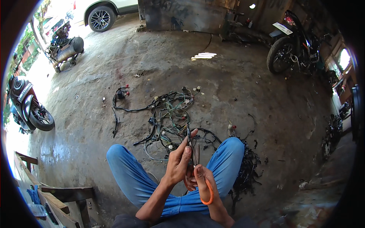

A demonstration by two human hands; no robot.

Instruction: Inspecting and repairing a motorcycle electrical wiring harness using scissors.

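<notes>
Head view: left hand [176,166] closed on wiring harness [173,123], most sprawled on floor [83,100]; right hand [206,178] closed around slightly parted orange-handled scissors [197,155]. Black scraps [248,167] heaped by right knee [231,146]; some branches [142,110] still dark-wrapped, work seemingly partway.

The floor [87,98] bears wiring [173,114] and black scraps [248,171].

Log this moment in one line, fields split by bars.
left hand: gripping wiring harness | right hand: holding orange-handled scissors beside it | floor: tangled wires ahead, black scraps beside right knee
</notes>
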